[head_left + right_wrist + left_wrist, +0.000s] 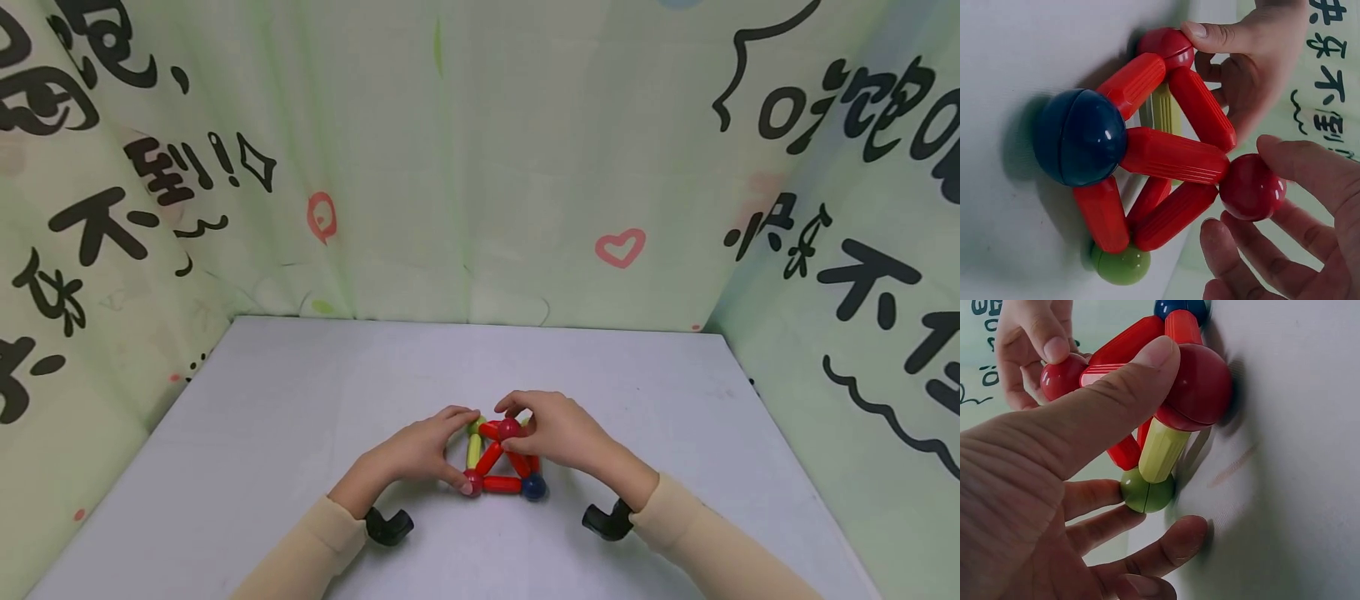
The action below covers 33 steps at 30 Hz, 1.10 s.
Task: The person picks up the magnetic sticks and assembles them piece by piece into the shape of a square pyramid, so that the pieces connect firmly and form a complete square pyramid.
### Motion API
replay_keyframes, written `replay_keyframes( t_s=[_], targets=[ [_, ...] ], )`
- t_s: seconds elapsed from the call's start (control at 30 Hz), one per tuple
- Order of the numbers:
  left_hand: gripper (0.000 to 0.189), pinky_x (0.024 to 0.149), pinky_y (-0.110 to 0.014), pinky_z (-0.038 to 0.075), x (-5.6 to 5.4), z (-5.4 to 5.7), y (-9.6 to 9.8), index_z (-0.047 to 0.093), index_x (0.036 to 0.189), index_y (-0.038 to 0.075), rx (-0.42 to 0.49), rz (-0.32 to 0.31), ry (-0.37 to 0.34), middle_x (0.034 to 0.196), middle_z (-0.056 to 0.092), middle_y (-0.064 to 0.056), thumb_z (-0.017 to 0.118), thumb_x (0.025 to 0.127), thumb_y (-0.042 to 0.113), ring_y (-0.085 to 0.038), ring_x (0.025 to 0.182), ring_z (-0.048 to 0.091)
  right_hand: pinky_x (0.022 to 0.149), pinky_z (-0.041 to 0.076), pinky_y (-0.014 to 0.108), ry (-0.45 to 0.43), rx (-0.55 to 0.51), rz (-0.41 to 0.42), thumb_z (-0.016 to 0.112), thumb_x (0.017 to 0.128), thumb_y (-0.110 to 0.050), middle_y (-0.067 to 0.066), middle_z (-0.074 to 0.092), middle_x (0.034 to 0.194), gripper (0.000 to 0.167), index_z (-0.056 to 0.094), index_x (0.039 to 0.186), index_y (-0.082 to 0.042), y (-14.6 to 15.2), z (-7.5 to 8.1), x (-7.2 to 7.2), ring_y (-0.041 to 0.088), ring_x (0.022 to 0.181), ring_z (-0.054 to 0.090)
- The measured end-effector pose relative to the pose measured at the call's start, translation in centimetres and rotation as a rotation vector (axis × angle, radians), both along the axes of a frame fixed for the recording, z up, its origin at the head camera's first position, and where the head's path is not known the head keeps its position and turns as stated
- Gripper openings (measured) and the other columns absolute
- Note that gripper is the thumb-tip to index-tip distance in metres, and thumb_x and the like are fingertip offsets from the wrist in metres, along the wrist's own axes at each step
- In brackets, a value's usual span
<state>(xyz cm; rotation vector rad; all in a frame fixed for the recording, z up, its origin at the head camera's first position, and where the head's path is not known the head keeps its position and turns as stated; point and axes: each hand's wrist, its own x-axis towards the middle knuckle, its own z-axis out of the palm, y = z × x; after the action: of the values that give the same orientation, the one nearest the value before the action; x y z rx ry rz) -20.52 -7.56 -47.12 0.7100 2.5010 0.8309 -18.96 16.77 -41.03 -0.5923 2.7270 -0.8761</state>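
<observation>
A pyramid-shaped toy frame of balls and sticks stands on the table, between both hands. At its base are a near-left red ball (1200,387), a blue ball (1080,137) and green balls, joined by red sticks (501,484) and a yellow-green stick (1164,451). Several red sticks lean up to the top red ball (1252,187). My left hand (422,450) holds the left side, thumb on the near-left red ball and fingers at the back-left green ball (1147,490). With thumb and fingers, my right hand (561,427) pinches the top red ball.
The white table (315,392) carries the frame near its middle. Behind it and at both sides hangs a pale green curtain (525,167) with black lettering and small red drawings. Black wrist mounts (389,527) sit on both wrists.
</observation>
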Motion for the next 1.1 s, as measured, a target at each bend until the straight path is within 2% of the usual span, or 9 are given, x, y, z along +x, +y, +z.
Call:
replay_keyframes(
  t_s=[0.13,0.33,0.4,0.47,0.57,0.67,0.83,0.97,1.1],
  targets=[
    [0.101,0.105,-0.06,0.048,0.0,0.0,0.1,0.042,0.158,0.021,0.002,-0.002,0.001,0.161,0.041,-0.003,0.092,0.074,0.046,-0.031,0.143,0.047,0.067,0.054,0.028,-0.004,0.02,-0.008,0.088,0.082,-0.023,0.002,0.072,0.113,0.052,0.067,0.129,-0.014,0.3,0.0,0.3,0.011,0.077,0.062],
    [0.1,0.102,-0.054,0.052,0.2,0.0,0.1,0.042,0.158,0.021,-0.003,0.009,0.008,0.161,0.039,-0.004,0.092,0.074,0.045,-0.03,0.137,0.052,0.064,0.051,0.032,-0.095,0.04,-0.048,0.088,0.08,-0.021,-0.002,0.071,0.089,0.065,0.058,0.137,-0.012,0.5,-0.6,0.8,0.012,0.072,0.061],
    [0.095,0.096,-0.048,0.056,0.5,0.2,0.1,0.046,0.155,0.02,0.008,0.025,0.039,0.153,0.045,-0.005,0.091,0.075,0.046,-0.027,0.124,0.059,0.066,0.053,0.032,-0.122,0.018,-0.054,0.087,0.082,-0.02,-0.003,0.072,0.088,0.068,0.054,0.141,-0.012,0.5,-1.1,1.0,0.012,0.073,0.063],
    [0.082,0.083,-0.04,0.058,0.8,0.5,0.3,0.054,0.148,0.018,0.062,0.064,0.076,0.136,0.056,-0.005,0.089,0.079,0.045,-0.022,0.103,0.064,0.068,0.055,0.032,-0.145,-0.024,-0.057,0.085,0.084,-0.018,-0.002,0.074,0.089,0.072,0.05,0.146,-0.01,0.5,-1.5,1.1,0.012,0.074,0.066],
    [0.052,0.063,-0.029,0.052,1.3,0.8,0.8,0.064,0.129,0.015,0.198,0.13,0.105,0.103,0.064,0.001,0.084,0.087,0.036,-0.015,0.069,0.059,0.068,0.056,0.033,-0.184,-0.102,-0.056,0.082,0.087,-0.016,0.001,0.074,0.085,0.075,0.044,0.151,-0.007,0.5,-2.0,1.3,0.014,0.069,0.068],
    [0.028,0.053,-0.025,0.047,1.7,0.6,1.4,0.066,0.11,0.015,0.289,0.166,0.088,0.088,0.066,0.004,0.081,0.09,0.028,-0.011,0.056,0.053,0.066,0.057,0.034,-0.225,-0.176,-0.056,0.079,0.089,-0.013,0.002,0.07,0.081,0.078,0.038,0.155,-0.005,0.8,-2.3,1.4,0.017,0.063,0.068],
    [0.024,0.055,-0.025,0.048,2.3,-0.2,2.1,0.063,0.099,0.016,0.308,0.168,0.055,0.096,0.071,0.002,0.083,0.087,0.022,-0.01,0.061,0.056,0.07,0.061,0.033,-0.256,-0.238,-0.069,0.078,0.09,-0.01,0.002,0.071,0.091,0.078,0.036,0.155,-0.005,1.1,-2.7,1.6,0.018,0.067,0.071],
    [0.024,0.054,-0.026,0.051,2.3,-0.5,2.3,0.061,0.1,0.017,0.357,0.177,0.011,0.098,0.07,0.001,0.082,0.088,0.017,-0.011,0.053,0.056,0.072,0.06,0.033,-0.256,-0.246,-0.063,0.077,0.091,-0.011,0.002,0.072,0.096,0.071,0.042,0.152,-0.004,1.2,-2.9,1.6,0.016,0.069,0.072],
    [0.022,0.055,-0.027,0.053,2.2,-0.6,2.2,0.06,0.104,0.018,0.395,0.179,-0.043,0.1,0.07,0.002,0.078,0.091,0.018,-0.011,0.052,0.058,0.072,0.059,0.033,-0.261,-0.257,-0.045,0.075,0.092,-0.012,0.003,0.071,0.095,0.06,0.049,0.146,-0.004,1.4,-3.0,1.5,0.016,0.07,0.072]
  ],
)
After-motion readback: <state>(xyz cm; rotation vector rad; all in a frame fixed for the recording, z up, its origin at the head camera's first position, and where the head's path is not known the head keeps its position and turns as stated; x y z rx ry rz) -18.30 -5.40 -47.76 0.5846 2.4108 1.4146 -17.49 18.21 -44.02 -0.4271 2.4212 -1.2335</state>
